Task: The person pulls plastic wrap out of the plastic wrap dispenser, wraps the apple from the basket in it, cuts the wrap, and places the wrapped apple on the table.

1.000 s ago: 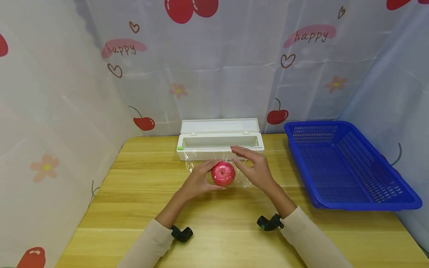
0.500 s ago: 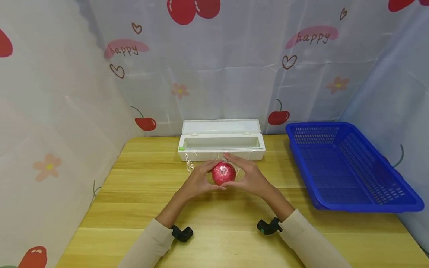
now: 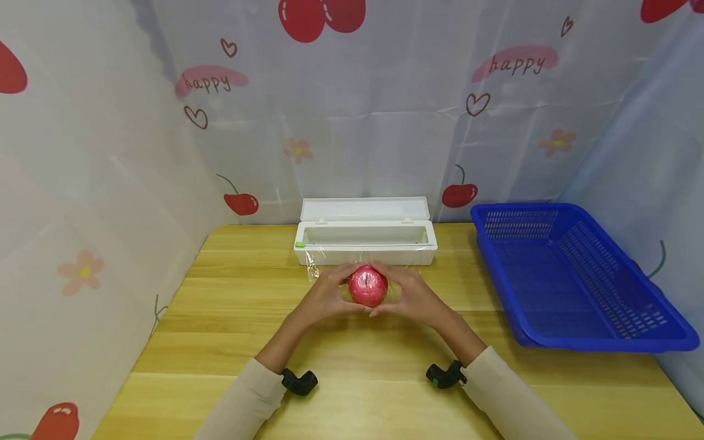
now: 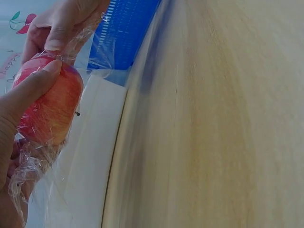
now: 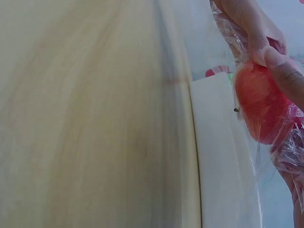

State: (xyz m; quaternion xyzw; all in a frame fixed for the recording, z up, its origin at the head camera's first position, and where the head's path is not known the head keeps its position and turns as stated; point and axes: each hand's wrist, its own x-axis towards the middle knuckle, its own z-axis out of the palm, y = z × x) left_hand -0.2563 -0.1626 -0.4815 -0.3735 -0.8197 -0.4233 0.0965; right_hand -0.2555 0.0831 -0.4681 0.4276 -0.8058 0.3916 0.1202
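Centrally, a red apple (image 3: 368, 285) sits between the two hands, raised over the worktop (image 3: 363, 391) just in front of a long white box (image 3: 365, 256). Clear plastic film (image 4: 31, 164) is around it, bunched in loose crumples at its sides, near the palms. The stem (image 4: 78, 114) points down toward the worktop.

The left hand (image 3: 329, 294) grasps the apple from its side, thumb on the near face and fingers curving round the far one. The right hand (image 3: 414, 297) grips the opposite side the same way, so the two thumb tips lie just beside each other.

Behind the apple, the box stands with its lid (image 3: 365, 209) raised at the back; a small green piece (image 3: 299, 244) shows at the left end of its front edge. To the right, apart from the box, is a blue perforated basket (image 3: 550, 342). Beige sleeves (image 3: 511, 391) cover the forearms, and a sheet (image 3: 374, 153) printed with cherries, hearts and "happy" hangs behind.
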